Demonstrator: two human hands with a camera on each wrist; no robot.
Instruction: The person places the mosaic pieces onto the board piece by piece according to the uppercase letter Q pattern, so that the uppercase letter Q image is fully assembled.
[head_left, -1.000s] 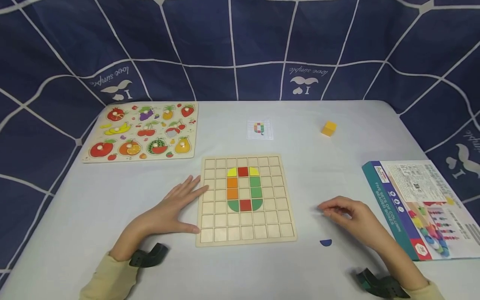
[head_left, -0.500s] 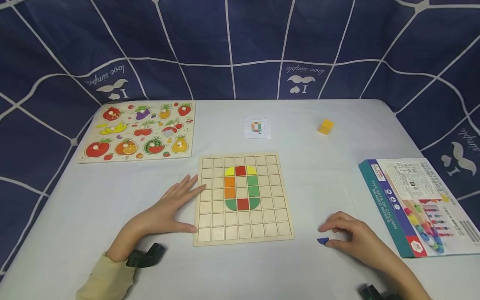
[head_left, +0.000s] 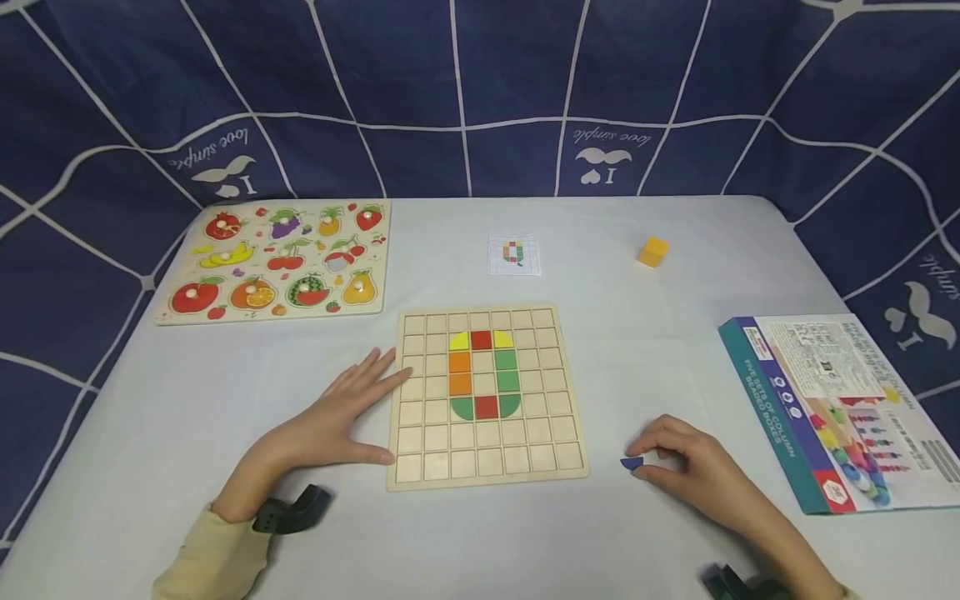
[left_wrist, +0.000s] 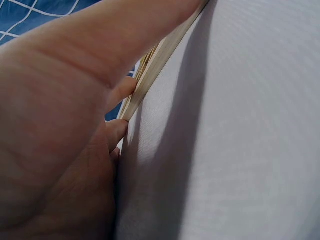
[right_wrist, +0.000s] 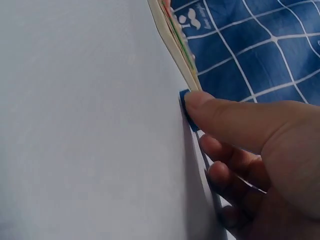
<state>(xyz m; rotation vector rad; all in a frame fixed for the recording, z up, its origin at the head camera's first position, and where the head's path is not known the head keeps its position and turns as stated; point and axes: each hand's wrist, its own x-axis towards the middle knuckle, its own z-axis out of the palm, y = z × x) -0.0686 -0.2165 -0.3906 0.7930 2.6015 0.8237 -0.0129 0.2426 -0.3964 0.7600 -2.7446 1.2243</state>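
Observation:
A wooden grid board (head_left: 438, 435) lies in the middle of the table, with yellow, red, orange and green pieces set in it as a ring. My left hand (head_left: 333, 425) is spread along the board's left side, thumb and fingertips touching its edge. To the right of the board, my right hand (head_left: 686, 467) pinches a blue half-round piece (head_left: 632, 462) between thumb and fingers. In the right wrist view the thumb covers part of the blue piece (right_wrist: 187, 117), which is at or just above the white cloth; I cannot tell which.
Behind the board lies a small pattern card (head_left: 514, 255). A fruit puzzle board (head_left: 273, 260) is at the back left. One yellow cube (head_left: 653, 252) stands at the back right, and a cardboard box (head_left: 847, 408) lies on the right.
My right hand has come down to the blue piece, taken it between thumb and fingers, and shifted it slightly left and away from me. The left hand stays at the board.

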